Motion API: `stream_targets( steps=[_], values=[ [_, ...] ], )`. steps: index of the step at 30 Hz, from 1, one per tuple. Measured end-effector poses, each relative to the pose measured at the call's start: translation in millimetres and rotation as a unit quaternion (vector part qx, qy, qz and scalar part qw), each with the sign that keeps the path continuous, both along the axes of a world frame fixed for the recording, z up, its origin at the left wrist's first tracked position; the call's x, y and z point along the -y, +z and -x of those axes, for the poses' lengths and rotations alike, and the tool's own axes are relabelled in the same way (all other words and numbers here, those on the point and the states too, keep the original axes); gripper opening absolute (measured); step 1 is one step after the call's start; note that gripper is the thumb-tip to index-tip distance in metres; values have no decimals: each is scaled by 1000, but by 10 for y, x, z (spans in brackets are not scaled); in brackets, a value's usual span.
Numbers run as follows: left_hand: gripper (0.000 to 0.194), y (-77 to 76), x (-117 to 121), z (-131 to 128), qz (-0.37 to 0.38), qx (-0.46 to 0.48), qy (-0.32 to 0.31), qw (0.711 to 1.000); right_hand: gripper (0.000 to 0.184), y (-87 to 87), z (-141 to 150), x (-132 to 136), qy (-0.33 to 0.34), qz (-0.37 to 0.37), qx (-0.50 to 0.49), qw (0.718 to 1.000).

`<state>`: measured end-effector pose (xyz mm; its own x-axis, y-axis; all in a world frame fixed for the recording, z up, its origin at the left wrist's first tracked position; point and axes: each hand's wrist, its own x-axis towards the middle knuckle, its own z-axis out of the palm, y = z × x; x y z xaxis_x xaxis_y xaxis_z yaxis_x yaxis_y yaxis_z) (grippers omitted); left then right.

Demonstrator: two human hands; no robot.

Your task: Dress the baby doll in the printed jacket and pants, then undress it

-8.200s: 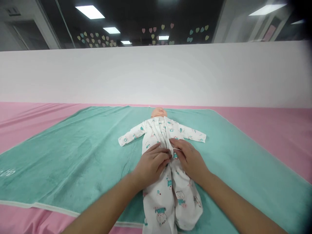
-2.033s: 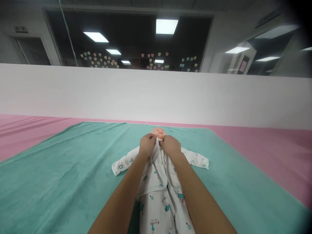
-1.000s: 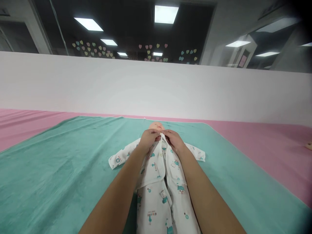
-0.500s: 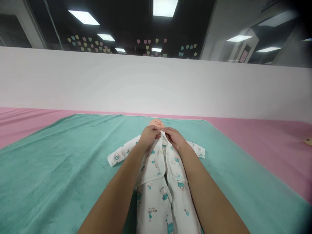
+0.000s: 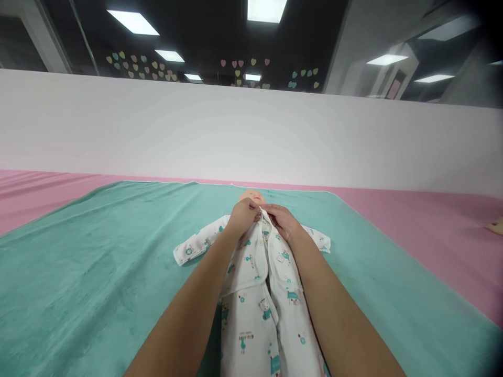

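Note:
A baby doll [image 5: 253,196] lies on its back, its head just beyond my hands. It wears a white baby jacket [image 5: 248,267] with small teal and red prints, sleeves spread to both sides. At the neck, my left hand [image 5: 244,213] pinches one front edge of the jacket. Close beside it, my right hand [image 5: 282,220] pinches the other edge at the collar. Below the neck the two front panels hang slightly apart. White printed trousers or a lower garment [image 5: 247,335] extend toward me between my forearms. My fingers partly hide the collar.
A teal blanket [image 5: 118,272] lies under the doll, over a pink sheet [image 5: 412,225]. Behind stands a white wall [image 5: 236,136] with dark glass [image 5: 196,31] above it. A small beige object [image 5: 497,226] shows at the right edge.
Both hands stay at the collar with only slight finger movement, the left shifting a little to the right. The camera view has tilted slightly.

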<state>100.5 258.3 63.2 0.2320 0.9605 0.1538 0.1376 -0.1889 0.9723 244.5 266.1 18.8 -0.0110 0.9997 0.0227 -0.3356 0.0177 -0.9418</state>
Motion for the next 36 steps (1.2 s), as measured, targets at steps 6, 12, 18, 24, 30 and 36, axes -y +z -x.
stream_targets(
  steps=[6, 12, 18, 24, 30, 36],
  values=[
    [11, 23, 30, -7, -4, -1, -3, 1000, 24, 26, 12, -7, -13, -1, 3, 1000],
    [10, -19, -10, -18, -5, -7, -5, 1000, 23, 24, 24, -12, -24, -6, 24, 999],
    [16, -35, -49, -4, -2, -5, 9, 1000, 11, 46, 47, -1, -36, -23, 59, 997],
    [25, -42, -34, 17, 23, 43, 1, 999, 15, 78, 66, -7, -56, -35, 71, 995],
    [24, -76, -49, 1, 20, 71, -7, 997, 18, 59, 82, -24, -86, -40, 102, 990],
    [24, -106, -77, 25, 13, 88, -42, 995, 19, 73, 101, -16, -97, -52, 134, 985]
  ],
)
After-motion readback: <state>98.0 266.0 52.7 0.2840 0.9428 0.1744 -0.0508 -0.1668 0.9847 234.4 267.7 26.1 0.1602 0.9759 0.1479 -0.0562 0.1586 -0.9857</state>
